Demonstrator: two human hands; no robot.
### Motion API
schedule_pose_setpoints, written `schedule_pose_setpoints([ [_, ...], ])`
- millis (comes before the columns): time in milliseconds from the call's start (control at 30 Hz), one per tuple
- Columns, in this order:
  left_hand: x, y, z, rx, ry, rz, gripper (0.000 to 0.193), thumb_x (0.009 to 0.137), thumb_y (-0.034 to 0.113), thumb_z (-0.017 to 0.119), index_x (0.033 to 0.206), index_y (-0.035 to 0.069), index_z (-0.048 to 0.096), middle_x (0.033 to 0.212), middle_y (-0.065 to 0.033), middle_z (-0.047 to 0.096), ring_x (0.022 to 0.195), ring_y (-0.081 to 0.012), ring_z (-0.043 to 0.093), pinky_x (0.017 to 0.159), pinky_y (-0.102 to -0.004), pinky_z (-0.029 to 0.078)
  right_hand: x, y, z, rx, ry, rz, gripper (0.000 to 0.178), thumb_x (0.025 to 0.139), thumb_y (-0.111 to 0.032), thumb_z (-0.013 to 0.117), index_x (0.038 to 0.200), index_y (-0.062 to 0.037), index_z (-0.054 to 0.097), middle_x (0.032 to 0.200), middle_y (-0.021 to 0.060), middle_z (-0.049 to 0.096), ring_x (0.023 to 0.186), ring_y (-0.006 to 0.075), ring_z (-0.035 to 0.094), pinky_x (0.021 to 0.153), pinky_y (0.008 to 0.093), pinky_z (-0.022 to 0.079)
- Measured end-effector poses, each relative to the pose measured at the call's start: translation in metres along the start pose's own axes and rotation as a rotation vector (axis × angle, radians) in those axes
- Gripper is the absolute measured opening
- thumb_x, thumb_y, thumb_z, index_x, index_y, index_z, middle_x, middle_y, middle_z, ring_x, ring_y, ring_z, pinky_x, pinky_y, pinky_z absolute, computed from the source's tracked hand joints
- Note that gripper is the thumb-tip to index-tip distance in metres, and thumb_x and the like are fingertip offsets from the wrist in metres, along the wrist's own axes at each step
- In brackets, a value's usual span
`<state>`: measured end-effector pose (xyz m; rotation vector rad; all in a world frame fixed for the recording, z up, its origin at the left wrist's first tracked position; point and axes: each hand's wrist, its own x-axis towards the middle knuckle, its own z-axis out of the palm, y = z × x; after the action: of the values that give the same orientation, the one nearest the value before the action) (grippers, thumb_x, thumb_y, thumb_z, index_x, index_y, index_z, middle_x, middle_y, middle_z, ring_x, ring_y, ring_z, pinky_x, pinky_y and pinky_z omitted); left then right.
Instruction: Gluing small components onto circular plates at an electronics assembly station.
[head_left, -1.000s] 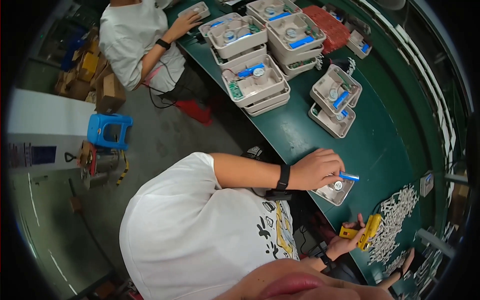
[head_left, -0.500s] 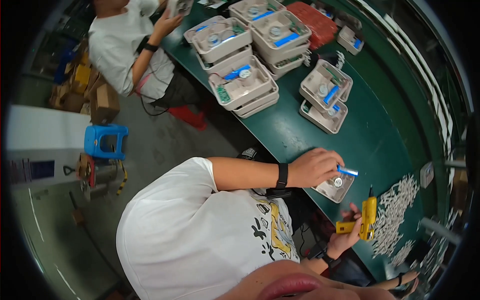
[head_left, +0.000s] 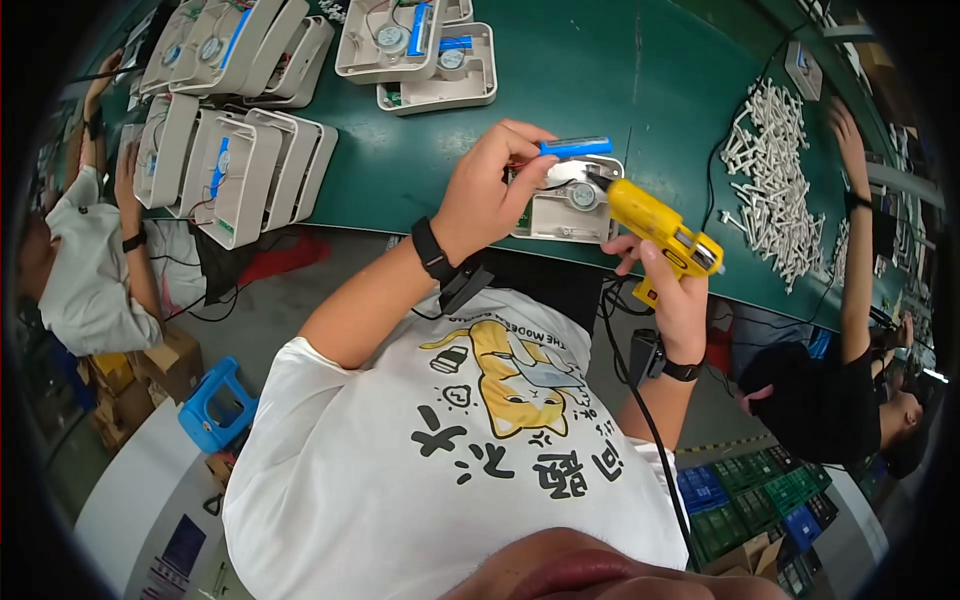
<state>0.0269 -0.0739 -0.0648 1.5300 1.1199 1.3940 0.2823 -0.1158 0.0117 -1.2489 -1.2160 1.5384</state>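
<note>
My left hand (head_left: pixel 488 188) pinches one end of a blue cylindrical battery (head_left: pixel 578 147), held over the far side of a small off-white plastic housing (head_left: pixel 545 223). Inside the housing sit a round whitish part (head_left: pixel 581 196) and thin wires. In my right hand (head_left: pixel 682 305) is a yellow hot glue gun (head_left: pixel 645 210), fingers wrapped round its handle. Its dark nozzle points left, over the housing's right part, close to the battery. Whether the nozzle touches anything, I cannot tell.
Stacked housings (head_left: pixel 240 165) with batteries stand at the left, more (head_left: pixel 470 85) beyond my hands. A heap of white plastic pieces (head_left: pixel 775 190) lies on the green table (head_left: pixel 600 60) at right. A black cable (head_left: pixel 640 410) hangs by my right arm. Co-workers sit on both sides.
The view has turned toward the housing. The glue gun has swung from pointing up, beside the housing, to over it, nozzle near the battery. My left hand still holds the battery.
</note>
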Motion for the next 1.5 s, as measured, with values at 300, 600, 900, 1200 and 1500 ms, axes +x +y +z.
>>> schedule_pose_setpoints([
  [300,-0.001,-0.005,0.003,-0.106,0.048,-0.032,0.020,0.102,0.000,0.069,0.108,0.000,0.050,0.116,-0.0168,0.071,0.083,-0.0177,0.076,0.072,-0.0297,0.062,0.037,-0.031,0.022,-0.390,-0.135,0.265,0.026,0.106,-0.023,0.068,0.118,0.0002,0.070,0.081,0.0025,0.072,0.061,0.0066,0.060,0.052,0.0237,0.046],
  [600,-0.003,-0.007,0.003,-0.125,0.036,-0.049,0.022,0.100,0.001,0.072,0.108,0.001,0.051,0.114,-0.0165,0.071,0.083,-0.0158,0.075,0.073,-0.0288,0.061,0.037,-0.032,0.025,-0.366,-0.119,0.347,0.025,0.106,-0.025,0.069,0.112,-0.0006,0.070,0.071,-0.0009,0.065,0.050,0.0053,0.053,0.043,0.0229,0.040],
  [900,-0.001,-0.001,-0.001,0.001,0.002,-0.008,0.021,0.100,-0.003,0.071,0.115,-0.001,0.058,0.112,-0.0146,0.070,0.084,-0.0128,0.071,0.075,-0.0250,0.058,0.012,-0.029,0.002,-0.160,0.077,0.246,0.031,0.107,-0.027,0.067,0.121,0.0002,0.069,0.072,0.0013,0.065,0.048,0.0056,0.052,0.045,0.0223,0.040],
  [1200,0.005,0.012,0.000,0.159,-0.016,0.101,0.022,0.093,0.000,0.078,0.114,0.003,0.075,0.099,-0.0094,0.073,0.078,-0.0121,0.069,0.070,-0.0253,0.056,0.010,-0.015,-0.006,-0.282,0.136,0.288,0.030,0.106,-0.027,0.069,0.120,-0.0010,0.070,0.069,-0.0006,0.062,0.048,0.0044,0.050,0.044,0.0222,0.039],
  [1500,0.004,0.010,0.000,0.234,-0.069,0.095,0.022,0.092,0.001,0.081,0.113,0.002,0.075,0.100,-0.0113,0.073,0.080,-0.0130,0.070,0.065,-0.0252,0.056,0.005,-0.014,-0.011,-0.300,0.110,0.294,0.029,0.106,-0.028,0.070,0.116,-0.0012,0.070,0.067,-0.0012,0.061,0.046,0.0048,0.048,0.044,0.0232,0.040],
])
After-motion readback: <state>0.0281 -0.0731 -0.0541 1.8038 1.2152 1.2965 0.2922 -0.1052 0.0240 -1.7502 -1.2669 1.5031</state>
